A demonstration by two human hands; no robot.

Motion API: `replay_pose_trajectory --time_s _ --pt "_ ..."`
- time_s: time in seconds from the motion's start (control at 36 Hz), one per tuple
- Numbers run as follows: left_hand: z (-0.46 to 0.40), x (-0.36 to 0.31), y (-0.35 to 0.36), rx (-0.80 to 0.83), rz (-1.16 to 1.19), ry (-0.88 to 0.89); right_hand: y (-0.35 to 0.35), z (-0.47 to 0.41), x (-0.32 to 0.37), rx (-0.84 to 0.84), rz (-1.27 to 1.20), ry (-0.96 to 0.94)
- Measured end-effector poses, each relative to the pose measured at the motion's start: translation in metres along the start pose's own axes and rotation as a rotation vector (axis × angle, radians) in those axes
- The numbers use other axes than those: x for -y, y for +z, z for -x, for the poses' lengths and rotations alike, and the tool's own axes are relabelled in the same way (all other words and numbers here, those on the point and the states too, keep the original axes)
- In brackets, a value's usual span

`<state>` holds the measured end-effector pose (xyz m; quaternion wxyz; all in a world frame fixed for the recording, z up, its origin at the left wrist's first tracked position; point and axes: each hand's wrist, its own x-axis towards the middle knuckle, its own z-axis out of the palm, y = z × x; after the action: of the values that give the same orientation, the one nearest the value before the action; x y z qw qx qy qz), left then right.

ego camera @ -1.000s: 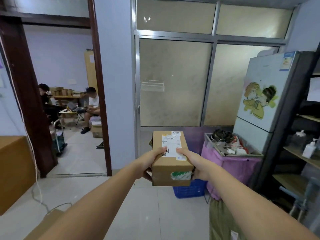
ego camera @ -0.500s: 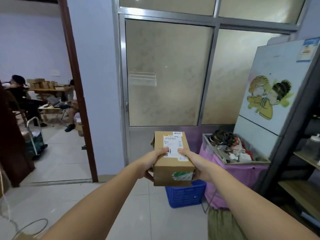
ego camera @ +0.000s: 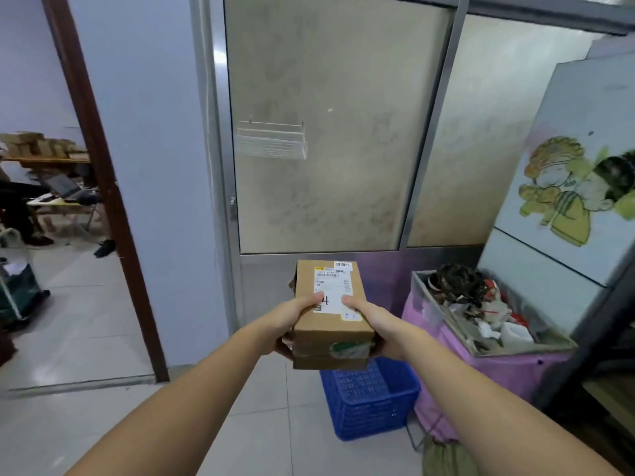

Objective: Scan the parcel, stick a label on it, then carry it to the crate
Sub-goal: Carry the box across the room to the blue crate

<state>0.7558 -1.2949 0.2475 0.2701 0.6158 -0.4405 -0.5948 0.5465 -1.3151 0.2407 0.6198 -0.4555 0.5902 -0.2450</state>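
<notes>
A brown cardboard parcel is held out in front of me at arm's length, with a white label stuck on its top face. My left hand grips its left side, thumb on the label. My right hand grips its right side, thumb on top as well. Just below and beyond the parcel stands a blue plastic crate on the tiled floor, partly hidden by the parcel.
A pink-lined bin full of scraps stands right of the crate, beside a fridge with a cartoon sticker. A frosted glass partition is ahead. At left an open doorway leads to a room with seated people.
I have moved closer to the partition and the blue crate, which now looks larger under the parcel. The doorway has slid to the left. Both hands keep the same grip.
</notes>
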Motion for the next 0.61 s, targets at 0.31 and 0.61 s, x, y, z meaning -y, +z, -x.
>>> replay_pose_trajectory --time_s 0.31,0.61 --pt "-0.156 -0.065 -0.047 0.113 -0.06 -0.02 -0.026 -0.135 0.061 -0.056 -0.069 0.044" --pt "-0.323 -0.124 -0.088 0.125 -0.108 -0.045 -0.06 -0.297 0.12 -0.063 -0.118 0.056"
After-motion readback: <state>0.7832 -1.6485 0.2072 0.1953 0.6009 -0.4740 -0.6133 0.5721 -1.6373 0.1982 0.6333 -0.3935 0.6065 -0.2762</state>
